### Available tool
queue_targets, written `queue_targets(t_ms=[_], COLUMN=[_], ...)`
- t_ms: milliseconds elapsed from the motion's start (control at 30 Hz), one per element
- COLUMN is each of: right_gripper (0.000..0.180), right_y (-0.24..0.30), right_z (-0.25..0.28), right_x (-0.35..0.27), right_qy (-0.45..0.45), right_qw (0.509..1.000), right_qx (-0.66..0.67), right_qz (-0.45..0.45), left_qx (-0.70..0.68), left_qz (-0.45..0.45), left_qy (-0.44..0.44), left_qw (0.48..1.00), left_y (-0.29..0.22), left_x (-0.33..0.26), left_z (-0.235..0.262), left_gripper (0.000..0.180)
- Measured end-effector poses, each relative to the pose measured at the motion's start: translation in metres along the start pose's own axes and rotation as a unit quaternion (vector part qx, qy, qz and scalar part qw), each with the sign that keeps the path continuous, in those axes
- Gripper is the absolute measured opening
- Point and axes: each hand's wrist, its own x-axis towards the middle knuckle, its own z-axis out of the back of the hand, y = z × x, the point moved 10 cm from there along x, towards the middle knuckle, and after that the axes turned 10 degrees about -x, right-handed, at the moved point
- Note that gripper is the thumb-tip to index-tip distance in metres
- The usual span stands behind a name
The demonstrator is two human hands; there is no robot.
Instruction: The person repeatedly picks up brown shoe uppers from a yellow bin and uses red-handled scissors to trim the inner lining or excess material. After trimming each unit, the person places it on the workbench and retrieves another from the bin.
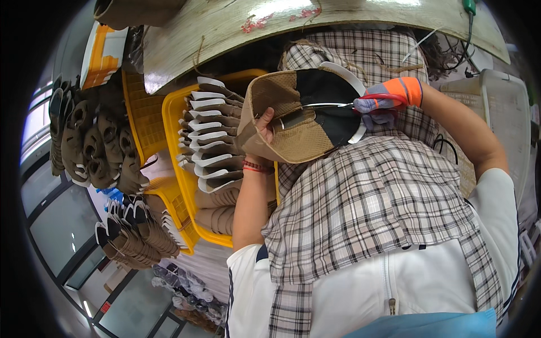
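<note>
My left hand (265, 127) grips the rim of a brown textured cap (307, 135), its thumb inside and its other fingers hidden behind the cloth. The cap's hollow faces me, with black lining (337, 125) at its right half and a white crescent edge at the brim. My right hand (389, 100), in an orange and grey glove, is closed around red-handled scissors (329, 105). Their slim metal blades reach left into the cap, across the lining. The cap is above my lap, over a checked apron (360, 197).
Beside my left forearm, a yellow basket (176, 152) holds a stack of white-edged brown caps (211, 135). More brown bundles (98, 141) are farther left. A worktop (214, 42) lies ahead, with a green-ended cable (469, 7) at its right. A clear plastic bin (510, 112) stands at right.
</note>
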Motion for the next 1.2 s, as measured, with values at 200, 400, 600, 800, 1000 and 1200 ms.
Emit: queue_targets(t_ms=[200,400,600,800,1000,1200], right_gripper=[0.081,0.061,0.045,0.071,0.052,0.060], right_y=[0.004,-0.017,0.004,0.019,-0.028,-0.003], right_z=[0.015,0.024,0.016,0.019,0.028,0.030], right_x=[0.003,-0.013,-0.035,-0.059,-0.052,-0.070], right_qy=[-0.028,-0.123,-0.212,-0.371,-0.415,-0.446], right_qw=[0.997,0.969,0.941,0.855,0.887,0.874], right_qx=[-0.075,-0.133,-0.247,-0.359,-0.200,-0.185], right_qz=[-0.015,0.166,0.095,-0.058,0.031,0.053], left_qx=[0.002,0.032,0.315,0.465,0.813,0.857], left_qz=[-0.016,-0.014,-0.103,-0.222,-0.418,-0.501], left_qy=[0.021,0.033,0.062,0.169,0.279,0.064], left_qw=[1.000,0.999,0.941,0.840,0.295,0.101], left_y=[-0.001,-0.005,-0.035,-0.123,-0.157,-0.334], left_x=[-0.002,-0.007,-0.005,-0.038,-0.128,-0.108], left_z=[-0.004,-0.016,-0.005,-0.068,-0.259,-0.322], left_gripper=[0.047,0.049,0.044,0.029,0.027,0.034])
